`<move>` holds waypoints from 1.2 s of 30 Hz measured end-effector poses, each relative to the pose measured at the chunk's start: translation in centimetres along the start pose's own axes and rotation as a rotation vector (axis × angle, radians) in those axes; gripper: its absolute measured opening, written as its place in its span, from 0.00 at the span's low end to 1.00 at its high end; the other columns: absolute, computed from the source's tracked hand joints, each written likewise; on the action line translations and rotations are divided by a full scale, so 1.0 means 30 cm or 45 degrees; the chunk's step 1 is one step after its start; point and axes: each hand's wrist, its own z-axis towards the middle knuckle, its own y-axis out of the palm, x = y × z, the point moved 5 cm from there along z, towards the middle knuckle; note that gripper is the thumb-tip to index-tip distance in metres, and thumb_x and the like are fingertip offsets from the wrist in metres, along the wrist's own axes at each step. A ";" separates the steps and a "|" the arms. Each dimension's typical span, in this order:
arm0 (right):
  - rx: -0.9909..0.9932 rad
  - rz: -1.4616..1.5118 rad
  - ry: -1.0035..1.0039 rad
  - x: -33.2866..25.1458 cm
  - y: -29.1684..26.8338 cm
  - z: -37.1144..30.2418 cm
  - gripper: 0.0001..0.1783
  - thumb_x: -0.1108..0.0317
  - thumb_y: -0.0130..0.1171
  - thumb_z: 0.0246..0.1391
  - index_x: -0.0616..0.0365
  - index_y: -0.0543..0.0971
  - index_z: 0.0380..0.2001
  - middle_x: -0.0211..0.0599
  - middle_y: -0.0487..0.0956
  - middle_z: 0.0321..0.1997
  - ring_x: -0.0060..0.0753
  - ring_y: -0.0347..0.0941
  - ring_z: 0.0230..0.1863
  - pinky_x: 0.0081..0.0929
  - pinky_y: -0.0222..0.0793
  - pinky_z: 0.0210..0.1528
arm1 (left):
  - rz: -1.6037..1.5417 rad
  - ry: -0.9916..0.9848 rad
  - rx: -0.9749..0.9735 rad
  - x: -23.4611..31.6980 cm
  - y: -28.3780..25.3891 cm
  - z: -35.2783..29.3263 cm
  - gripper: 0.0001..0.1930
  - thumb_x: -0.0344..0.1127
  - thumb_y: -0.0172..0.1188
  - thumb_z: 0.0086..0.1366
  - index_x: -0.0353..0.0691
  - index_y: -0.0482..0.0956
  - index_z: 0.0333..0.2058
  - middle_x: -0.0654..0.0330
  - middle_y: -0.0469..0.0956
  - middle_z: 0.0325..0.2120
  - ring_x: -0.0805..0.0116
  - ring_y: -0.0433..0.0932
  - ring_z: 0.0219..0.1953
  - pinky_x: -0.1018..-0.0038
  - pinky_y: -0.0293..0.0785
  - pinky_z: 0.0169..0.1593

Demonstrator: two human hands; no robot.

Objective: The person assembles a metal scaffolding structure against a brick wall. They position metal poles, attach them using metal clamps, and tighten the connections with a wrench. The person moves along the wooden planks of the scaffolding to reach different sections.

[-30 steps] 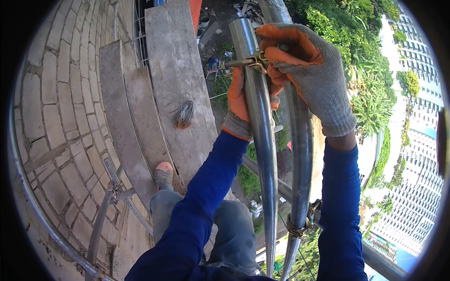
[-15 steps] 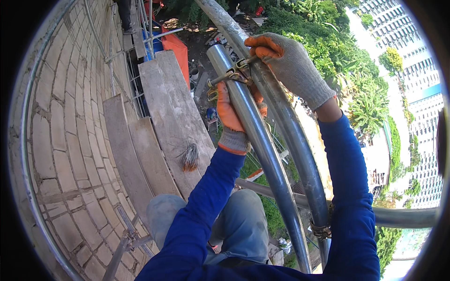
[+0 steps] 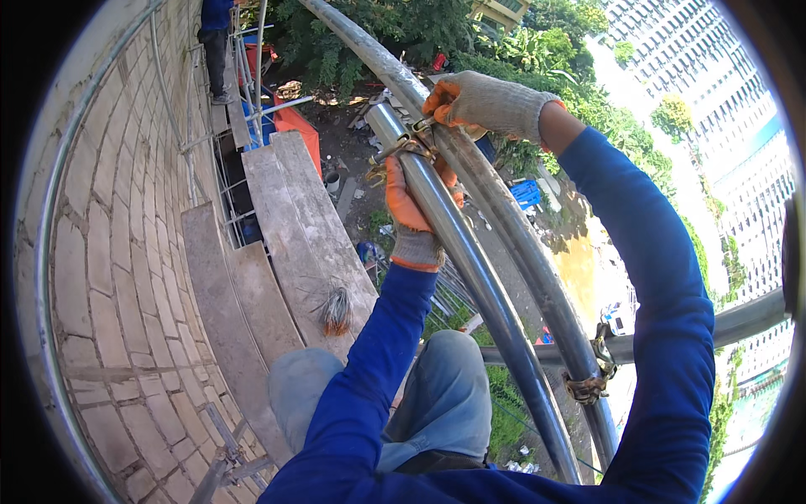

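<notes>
Gripping the short pipe (image 3: 470,252): left hand (image 3: 408,206), in an orange-palmed grey knit glove, wrapped around it from the left just below its upper end, with fingertips showing on the far side. Short pipe: bright, smooth, silvery metal with long highlights and dark reflected streaks; it sits in front of the person's knees, tilted, upper end leaning left. Long pipe (image 3: 514,225) just beside it on the right, extending beyond that end; duller grey, mottled and stained.

Upper clamp (image 3: 409,146): brassy brown, worn, set across the short pipe near its end, reaching toward the long pipe. Right hand (image 3: 489,104), in a matching glove, lies over the long pipe with fingers curled at the clamp's right side; cannot tell whether they pinch it.

Lower clamp (image 3: 588,387): dark, grimy, rust-toned, on the long pipe near the crossing tube (image 3: 743,320). To the left, weathered grey-brown planks (image 3: 294,202) carry a bundle of thin wires (image 3: 337,311), grey at one end, rusty orange at the other.
</notes>
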 end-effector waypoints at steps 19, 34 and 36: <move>-0.013 -0.180 0.106 0.090 -0.024 0.055 0.16 0.63 0.65 0.59 0.61 0.82 0.47 0.37 0.84 0.46 0.30 0.78 0.42 0.34 0.76 0.43 | -0.074 0.161 0.007 -0.061 0.055 0.003 0.36 0.73 0.45 0.67 0.46 0.76 0.52 0.47 0.82 0.38 0.65 0.74 0.20 0.65 0.72 0.25; 0.539 -0.232 -0.187 -0.093 0.018 -0.057 0.12 0.69 0.65 0.57 0.59 0.84 0.44 0.43 0.83 0.43 0.38 0.82 0.44 0.34 0.77 0.50 | -0.074 0.155 -0.090 -0.038 0.069 0.005 0.37 0.72 0.44 0.68 0.45 0.74 0.56 0.48 0.81 0.43 0.64 0.76 0.24 0.66 0.71 0.25; 0.699 -0.385 -0.352 -0.071 0.017 -0.046 0.12 0.66 0.66 0.54 0.54 0.86 0.42 0.43 0.86 0.40 0.41 0.83 0.39 0.36 0.78 0.47 | -0.138 0.109 -0.114 -0.045 0.063 0.015 0.38 0.73 0.45 0.67 0.44 0.74 0.56 0.48 0.82 0.42 0.64 0.77 0.25 0.66 0.71 0.24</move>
